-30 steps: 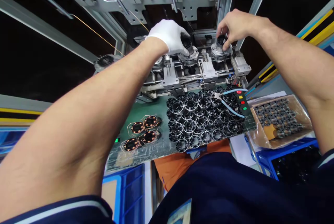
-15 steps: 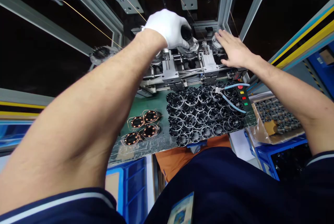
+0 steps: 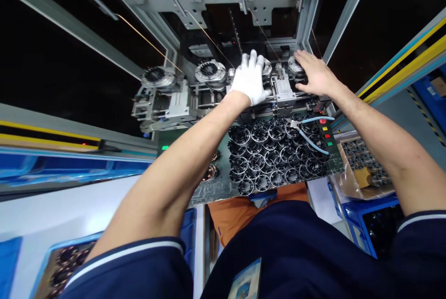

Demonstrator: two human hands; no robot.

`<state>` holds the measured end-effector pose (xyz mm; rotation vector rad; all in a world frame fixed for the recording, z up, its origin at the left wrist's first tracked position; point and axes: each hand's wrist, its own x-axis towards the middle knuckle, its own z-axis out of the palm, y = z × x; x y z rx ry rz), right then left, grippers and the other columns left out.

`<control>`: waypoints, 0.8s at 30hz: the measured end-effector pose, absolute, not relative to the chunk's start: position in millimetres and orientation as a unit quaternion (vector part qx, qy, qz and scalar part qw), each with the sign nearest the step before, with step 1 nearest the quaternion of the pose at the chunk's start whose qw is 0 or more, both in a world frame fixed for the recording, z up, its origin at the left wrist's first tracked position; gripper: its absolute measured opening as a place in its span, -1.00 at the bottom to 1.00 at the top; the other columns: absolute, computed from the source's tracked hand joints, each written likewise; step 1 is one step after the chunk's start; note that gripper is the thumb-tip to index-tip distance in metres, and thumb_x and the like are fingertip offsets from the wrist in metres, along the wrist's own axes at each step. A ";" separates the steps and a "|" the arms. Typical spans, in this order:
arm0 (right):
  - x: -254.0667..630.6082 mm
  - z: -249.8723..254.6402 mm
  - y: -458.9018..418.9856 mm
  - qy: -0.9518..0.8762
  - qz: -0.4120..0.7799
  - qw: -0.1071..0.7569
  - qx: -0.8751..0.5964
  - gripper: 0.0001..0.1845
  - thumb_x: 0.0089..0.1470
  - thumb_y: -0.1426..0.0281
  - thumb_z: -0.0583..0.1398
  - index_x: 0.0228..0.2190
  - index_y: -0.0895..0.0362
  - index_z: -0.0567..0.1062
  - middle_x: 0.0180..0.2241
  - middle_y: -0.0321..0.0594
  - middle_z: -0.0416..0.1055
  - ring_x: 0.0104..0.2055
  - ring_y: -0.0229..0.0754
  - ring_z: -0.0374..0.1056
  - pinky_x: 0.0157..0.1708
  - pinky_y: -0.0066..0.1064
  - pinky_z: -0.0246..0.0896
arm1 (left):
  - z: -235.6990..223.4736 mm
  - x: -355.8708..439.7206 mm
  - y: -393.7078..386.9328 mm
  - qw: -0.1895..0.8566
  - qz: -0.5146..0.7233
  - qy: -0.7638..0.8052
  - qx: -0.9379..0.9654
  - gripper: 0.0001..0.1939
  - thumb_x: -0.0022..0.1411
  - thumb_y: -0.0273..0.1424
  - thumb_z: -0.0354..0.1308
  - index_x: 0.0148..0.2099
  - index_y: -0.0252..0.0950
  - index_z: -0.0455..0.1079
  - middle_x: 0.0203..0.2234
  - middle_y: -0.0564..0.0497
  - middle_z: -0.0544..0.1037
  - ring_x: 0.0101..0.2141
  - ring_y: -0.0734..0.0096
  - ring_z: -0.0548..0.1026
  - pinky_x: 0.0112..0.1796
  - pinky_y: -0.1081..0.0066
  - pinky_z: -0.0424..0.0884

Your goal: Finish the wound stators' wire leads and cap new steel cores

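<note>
Along the machine point(image 3: 284, 89), I've got both hands spread, nothing gripped: gloved left hand point(image 3: 249, 78) over one round holder point(image 3: 267, 68), bare right hand point(image 3: 318, 75) at the end holder point(image 3: 295, 69), flat fingers probably spreading any pressure; contact unclear. Black rings point(image 3: 257, 162) crowd the worktop's point(image 3: 223, 169) right side, near edge included, presumably for short reaches; pliers point(image 3: 311, 142) ride on top, far right corner, handles rightward, handy!
</note>
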<state>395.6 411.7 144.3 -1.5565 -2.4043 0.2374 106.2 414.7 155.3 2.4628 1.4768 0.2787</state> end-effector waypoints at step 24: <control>361.8 180.4 427.9 -0.837 0.003 0.047 -0.545 -0.27 0.37 0.21 0.43 0.44 0.11 0.45 0.50 0.14 0.35 0.49 0.30 0.37 0.47 0.30 0.35 | 160.3 -137.8 417.2 0.028 0.123 0.566 0.815 -0.33 0.41 -0.56 0.16 0.49 -0.72 0.29 0.51 -0.52 0.39 0.55 -0.35 0.31 0.51 -0.22 0.29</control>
